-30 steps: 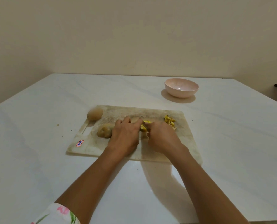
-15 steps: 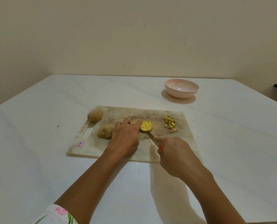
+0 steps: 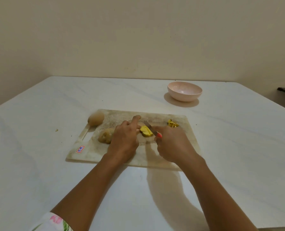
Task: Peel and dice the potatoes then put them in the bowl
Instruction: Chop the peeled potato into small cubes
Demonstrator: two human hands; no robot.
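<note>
the right hand (image 3: 171, 144) is closed round the red handle of a knife (image 3: 148, 126). its blade angles away and to the left, lying across the near-right side of the peeled potato piece (image 3: 145, 130). the left hand (image 3: 124, 139) sits palm down just left of that yellow piece. its fingers are bent and their tips hold the piece's left edge to steady it, while the forefinger sticks out straight past it. the thumb is hidden, so how firmly the piece is held is hard to say.

the piece lies near the middle of the cutting board (image 3: 91, 152). a small heap of diced potato (image 3: 172, 123) sits by the board's far right corner. one unpeeled potato (image 3: 105, 136) is tucked partly under the left hand, and a second whole potato (image 3: 96, 119) rests at the far left corner. the pink bowl (image 3: 183, 97) stands beyond the board on the white table (image 3: 38, 164), well apart from it, and no potato shows inside.

the step in hand looks like dicing, well short of the finish. the next move likely calls for pressing the blade down through the piece while the left fingertips stay back from the edge. the cubes then need carrying to the bowl, and two potatoes are still to be peeled.
</note>
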